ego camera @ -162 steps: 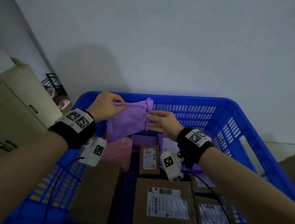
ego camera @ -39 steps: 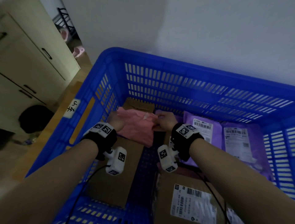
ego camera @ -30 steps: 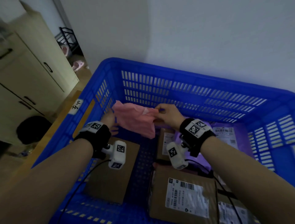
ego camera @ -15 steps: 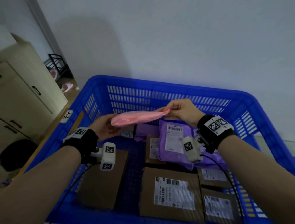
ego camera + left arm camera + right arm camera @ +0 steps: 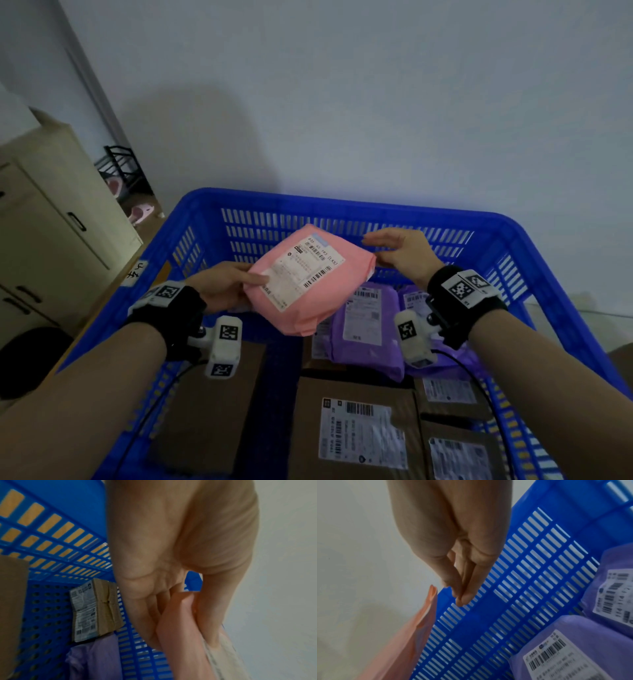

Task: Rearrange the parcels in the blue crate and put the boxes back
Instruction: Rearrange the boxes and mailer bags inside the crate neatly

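A pink parcel (image 5: 308,277) with a white label facing up hangs over the back of the blue crate (image 5: 342,202). My left hand (image 5: 233,284) grips its left edge, thumb on the label and fingers underneath; the left wrist view shows the pink parcel (image 5: 185,635) pinched. My right hand (image 5: 394,250) hovers at the parcel's right corner with straight fingers (image 5: 464,588), a small gap from the pink parcel (image 5: 412,642). Two purple parcels (image 5: 366,329) (image 5: 418,301) lie label-up in the crate's back right. Cardboard boxes (image 5: 356,428) (image 5: 212,411) (image 5: 459,455) cover the front of the floor.
A small cardboard box (image 5: 96,609) lies on the crate floor near the back left wall, beside a purple parcel (image 5: 96,658). A beige cabinet (image 5: 51,222) stands to the left of the crate. A grey wall rises right behind it.
The pink parcel has been lifted from the crate and turned from edge-on to label-up. My right hand has let go of it; my left hand now holds it alone.
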Demonstrator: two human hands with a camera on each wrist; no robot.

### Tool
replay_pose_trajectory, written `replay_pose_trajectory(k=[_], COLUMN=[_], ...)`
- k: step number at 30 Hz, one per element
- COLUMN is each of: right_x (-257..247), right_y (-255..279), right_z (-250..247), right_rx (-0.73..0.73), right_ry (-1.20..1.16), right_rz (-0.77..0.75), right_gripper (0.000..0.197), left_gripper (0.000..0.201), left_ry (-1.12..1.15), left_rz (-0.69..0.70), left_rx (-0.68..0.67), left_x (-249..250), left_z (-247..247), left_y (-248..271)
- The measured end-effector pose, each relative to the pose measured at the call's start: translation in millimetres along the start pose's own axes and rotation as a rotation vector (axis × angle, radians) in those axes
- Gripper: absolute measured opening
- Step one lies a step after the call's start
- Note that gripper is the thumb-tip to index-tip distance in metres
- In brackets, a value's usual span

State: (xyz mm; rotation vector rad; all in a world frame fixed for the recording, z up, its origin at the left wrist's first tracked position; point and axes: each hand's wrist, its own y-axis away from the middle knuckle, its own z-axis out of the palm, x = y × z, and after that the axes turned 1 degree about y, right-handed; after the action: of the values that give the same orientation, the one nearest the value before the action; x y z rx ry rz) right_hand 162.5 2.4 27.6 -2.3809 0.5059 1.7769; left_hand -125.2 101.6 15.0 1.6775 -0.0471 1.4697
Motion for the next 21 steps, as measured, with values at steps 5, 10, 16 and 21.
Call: replay_pose_trajectory(k=[5,10,16,21], right_x=[4,24,58,74], right_y=[16,48,60,54], right_z=[-4,1,6,-8], right_rx=[0.154,-0.039,0.044,0.150], right_ry=[-0.327,-0.463,-0.488,-0.481], right_rz=[0.163,0.288,0.269,0.321], right_gripper=[0.023,0.031,0.053,0.052], left_gripper=[0.019,0.048,0.039,0.028], left_ry=[0.104,0.080,0.124,0.066], left_rz=[0.040,0.026,0.035,-0.073], left_rx=[0.010,0.015,0.038,0.026], left_x=[-3,-13,-24,-30], left_z=[15,34,66,86], left_y=[-1,-12,-27,-33])
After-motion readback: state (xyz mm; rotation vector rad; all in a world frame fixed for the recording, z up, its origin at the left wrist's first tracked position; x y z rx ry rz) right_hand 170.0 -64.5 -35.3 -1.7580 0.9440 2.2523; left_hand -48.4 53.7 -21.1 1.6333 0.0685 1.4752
